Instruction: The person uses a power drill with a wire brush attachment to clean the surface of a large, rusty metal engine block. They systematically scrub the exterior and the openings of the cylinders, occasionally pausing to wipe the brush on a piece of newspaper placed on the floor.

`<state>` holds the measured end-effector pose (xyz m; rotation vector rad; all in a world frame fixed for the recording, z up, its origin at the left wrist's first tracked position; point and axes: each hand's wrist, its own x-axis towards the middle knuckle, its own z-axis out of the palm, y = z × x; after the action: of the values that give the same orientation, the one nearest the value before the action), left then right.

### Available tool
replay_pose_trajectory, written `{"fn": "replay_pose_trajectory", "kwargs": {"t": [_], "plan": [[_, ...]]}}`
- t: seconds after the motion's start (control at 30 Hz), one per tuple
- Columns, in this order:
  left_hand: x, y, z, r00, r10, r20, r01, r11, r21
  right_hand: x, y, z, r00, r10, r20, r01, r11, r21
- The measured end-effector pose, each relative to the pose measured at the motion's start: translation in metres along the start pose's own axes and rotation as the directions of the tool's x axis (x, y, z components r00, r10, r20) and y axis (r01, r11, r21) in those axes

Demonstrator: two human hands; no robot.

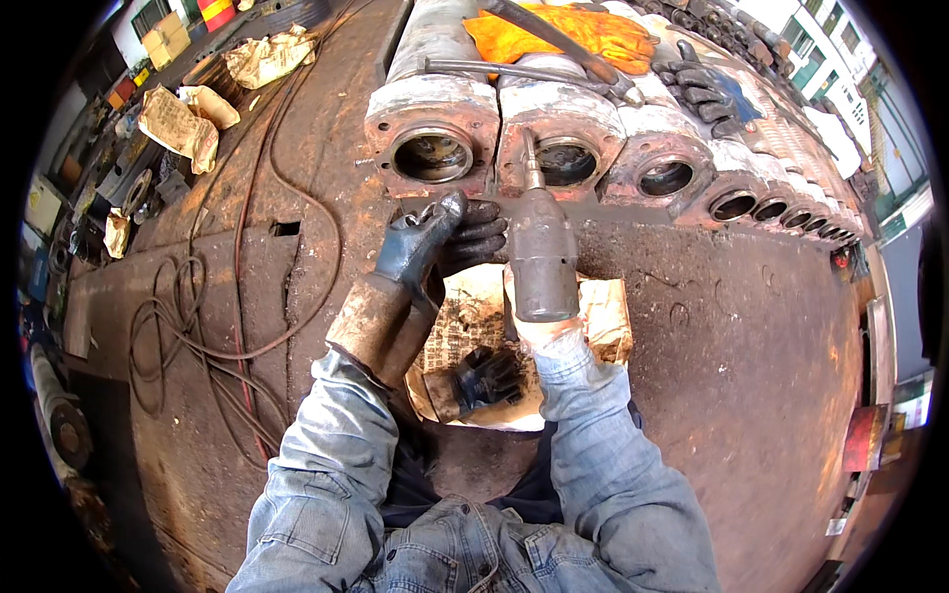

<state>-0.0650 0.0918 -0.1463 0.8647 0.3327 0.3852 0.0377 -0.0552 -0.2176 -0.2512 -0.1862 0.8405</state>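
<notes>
My right hand (549, 332), bare, is wrapped from below round a grey cylindrical power tool (545, 259) with a slim metal bit. That bit points away from me, in front of the second round opening in a row of rusty castings (605, 133); I cannot tell if it touches. My left hand (435, 242) wears a dark, worn glove and holds nothing. Its fingers stretch towards the tool's side, thumb raised, just short of the castings. Below, between my forearms, an empty dark glove (482, 380) lies on a stained paper sack (458, 314).
On the castings rest an orange-yellow cloth or glove (578, 38), a long-handled hammer (561, 42), a metal bar (499, 69) and a black glove (697, 87). Hoses (198, 341) loop over the floor at left. Crumpled papers (178, 127) and metal parts lie further left.
</notes>
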Motion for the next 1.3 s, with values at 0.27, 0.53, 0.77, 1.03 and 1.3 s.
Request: {"fn": "replay_pose_trajectory", "kwargs": {"t": [0.27,0.53,0.77,1.03,1.3], "plan": [[-0.013,0.004,0.026,0.998,0.054,-0.025,-0.055,0.998,-0.031,0.008,0.003,-0.028,0.969,-0.212,0.13,0.215,0.45,-0.867],[0.027,0.013,0.048,0.997,-0.069,-0.023,0.07,0.996,0.052,-0.012,0.004,-0.002,0.989,0.094,0.114,-0.119,0.966,0.228],[0.043,-0.003,0.075,0.962,-0.238,0.131,0.261,0.943,-0.204,-0.014,-0.018,0.003,1.0,-0.016,0.012,0.019,0.92,-0.391],[0.048,0.002,0.081,0.963,-0.223,0.15,0.247,0.955,-0.163,-0.013,-0.027,0.012,0.999,-0.026,-0.025,0.007,0.816,-0.578],[0.052,0.003,0.075,0.969,-0.212,0.126,0.23,0.961,-0.155,-0.025,-0.038,0.043,0.968,-0.168,0.187,0.121,-0.341,-0.932]]}}
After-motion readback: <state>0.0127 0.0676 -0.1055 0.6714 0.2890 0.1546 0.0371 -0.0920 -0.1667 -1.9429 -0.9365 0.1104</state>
